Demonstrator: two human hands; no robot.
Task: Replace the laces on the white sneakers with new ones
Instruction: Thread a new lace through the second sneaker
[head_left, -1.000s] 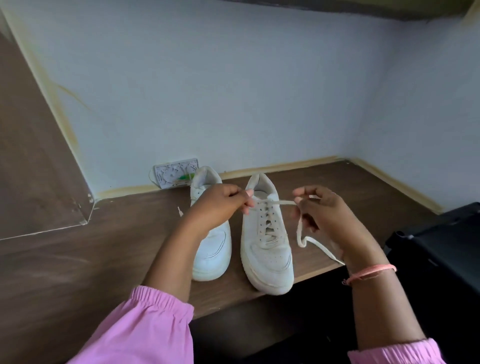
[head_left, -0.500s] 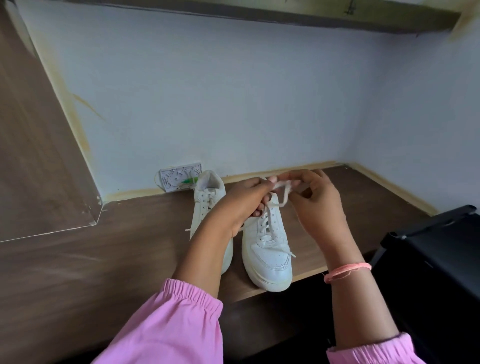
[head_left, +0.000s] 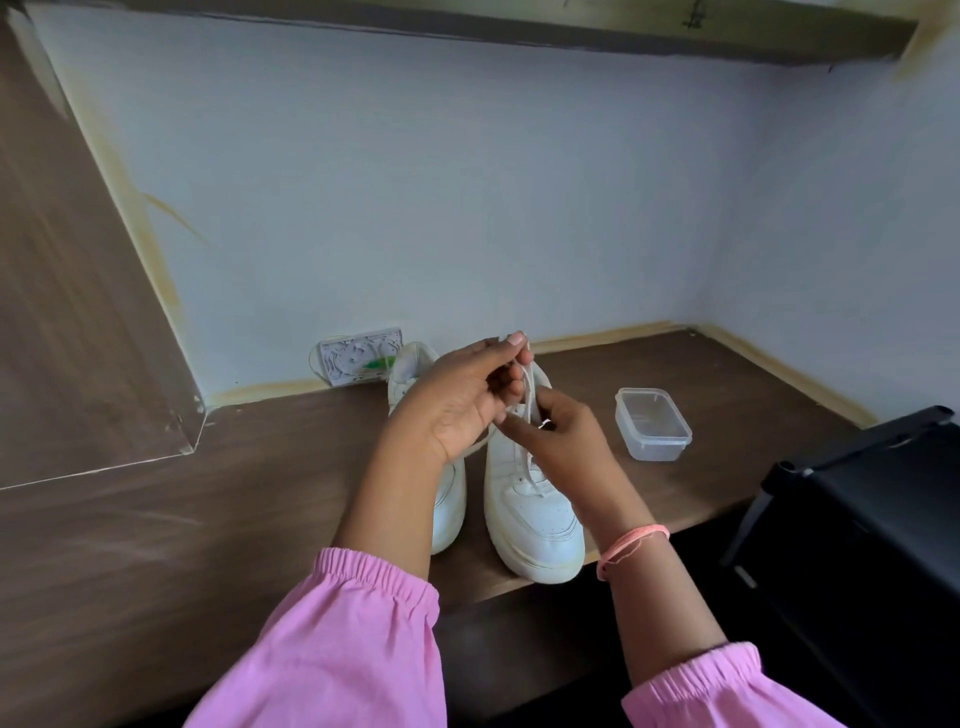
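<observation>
Both arms reach forward in pink sleeves bunched at the forearms. The left hand (head_left: 457, 400) is raised above the right sneaker (head_left: 535, 499), palm turned toward the person, thumb and fingers curled and pinching the lace (head_left: 527, 384) at its upper end. The right hand (head_left: 561, 436) sits just below and beside the left hand, directly over the sneaker's eyelets, fingers curled around the same lace. A thin orange band circles the right wrist.

Two white sneakers stand side by side, toes toward the person. The right sneaker (head_left: 535, 514) lies under the right hand (head_left: 563, 436); its white lace (head_left: 529, 387) rises taut to the left hand (head_left: 462, 402), pinched there. The left sneaker (head_left: 449, 499) sits mostly behind the left hand.
</observation>
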